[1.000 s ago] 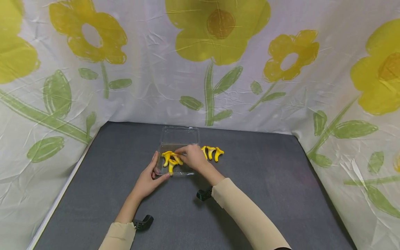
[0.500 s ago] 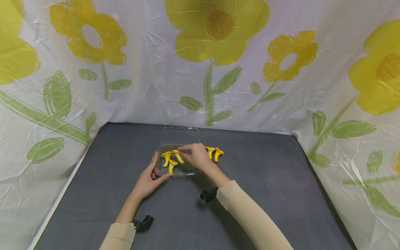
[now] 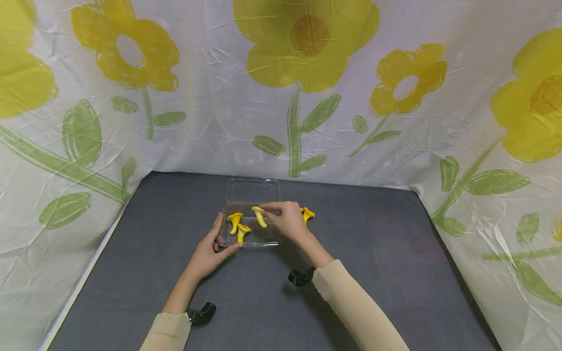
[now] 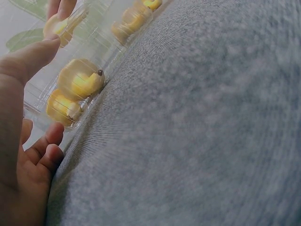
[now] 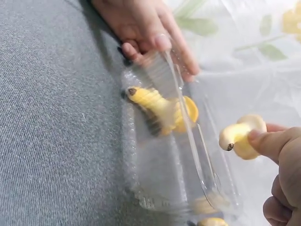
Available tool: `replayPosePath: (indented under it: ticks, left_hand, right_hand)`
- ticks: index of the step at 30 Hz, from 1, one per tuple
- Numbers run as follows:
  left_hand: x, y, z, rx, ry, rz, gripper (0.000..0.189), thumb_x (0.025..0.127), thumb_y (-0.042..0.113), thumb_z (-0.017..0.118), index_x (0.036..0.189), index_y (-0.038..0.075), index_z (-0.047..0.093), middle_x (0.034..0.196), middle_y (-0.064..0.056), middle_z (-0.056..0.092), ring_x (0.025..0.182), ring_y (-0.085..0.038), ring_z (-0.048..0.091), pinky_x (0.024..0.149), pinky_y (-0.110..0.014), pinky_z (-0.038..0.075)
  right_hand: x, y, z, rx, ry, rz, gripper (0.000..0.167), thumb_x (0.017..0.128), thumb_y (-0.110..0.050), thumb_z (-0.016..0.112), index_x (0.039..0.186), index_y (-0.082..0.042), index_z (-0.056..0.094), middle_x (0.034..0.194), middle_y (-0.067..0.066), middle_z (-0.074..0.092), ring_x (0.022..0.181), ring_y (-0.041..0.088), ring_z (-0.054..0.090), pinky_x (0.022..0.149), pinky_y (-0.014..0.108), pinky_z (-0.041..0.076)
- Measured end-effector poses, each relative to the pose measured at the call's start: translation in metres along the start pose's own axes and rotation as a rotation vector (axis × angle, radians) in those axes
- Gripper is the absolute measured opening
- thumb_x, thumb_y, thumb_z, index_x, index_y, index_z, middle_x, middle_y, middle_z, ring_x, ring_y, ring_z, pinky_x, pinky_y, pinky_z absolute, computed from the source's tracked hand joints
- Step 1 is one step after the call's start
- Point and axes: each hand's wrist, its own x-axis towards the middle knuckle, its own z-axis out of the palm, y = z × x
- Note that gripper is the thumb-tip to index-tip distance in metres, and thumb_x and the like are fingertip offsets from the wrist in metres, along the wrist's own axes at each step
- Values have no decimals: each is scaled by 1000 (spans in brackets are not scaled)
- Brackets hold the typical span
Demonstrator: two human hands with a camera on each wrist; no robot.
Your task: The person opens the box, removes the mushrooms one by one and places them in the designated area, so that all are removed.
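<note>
Box (image 3: 266, 236) gripped at left end by half-spread left hand (image 3: 208, 251), likely against sliding; mushroom (image 3: 260, 218) fingertip-pinched above it by right hand (image 3: 288, 221).

In the head view we lose the right side of the clear box (image 3: 266, 239) and part of the outer mushrooms (image 3: 309, 215) behind the right hand (image 3: 287, 220); we cannot count them. Both sleeves (image 3: 360, 302) run off the bottom edge. From the left wrist we get the left hand (image 4: 28, 169) cut at the left and the boxed mushrooms (image 4: 81, 79) blurred through plastic. From the right wrist we see the box smeared, the pinched mushroom (image 5: 241, 135) partly under a thumb (image 5: 270, 144), and the right hand cropped by the right edge
</note>
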Motion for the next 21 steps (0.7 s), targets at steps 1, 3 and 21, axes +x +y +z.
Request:
replayPosePath:
  ticks: [1,3,21]
  left_hand:
    - [0,0,0,2,2,0,109,93,34,85,172,16,13,124,-12,58,73,-13,38,68,-27,37]
    - [0,0,0,4,2,2,109,93,33,85,172,16,13,127,-13,58,73,-13,38,68,-27,37]
    - [-1,2,-1,6,-3,-5,109,93,34,85,172,15,13,131,-13,58,75,-14,38,69,-28,37]
  right_hand:
    - [-1,1,-1,10,12,4,18,96,-15,81,113,-13,85,104,3,82,43,2,31,47,21,31]
    - [-3,4,-4,40,34,17,18,96,-15,81,113,-13,85,102,4,82,42,2,28,45,21,29]
    - [-30,28,-23,199,283,199,19,93,-16,85,111,-13,86,97,5,82,48,4,40,46,22,32]
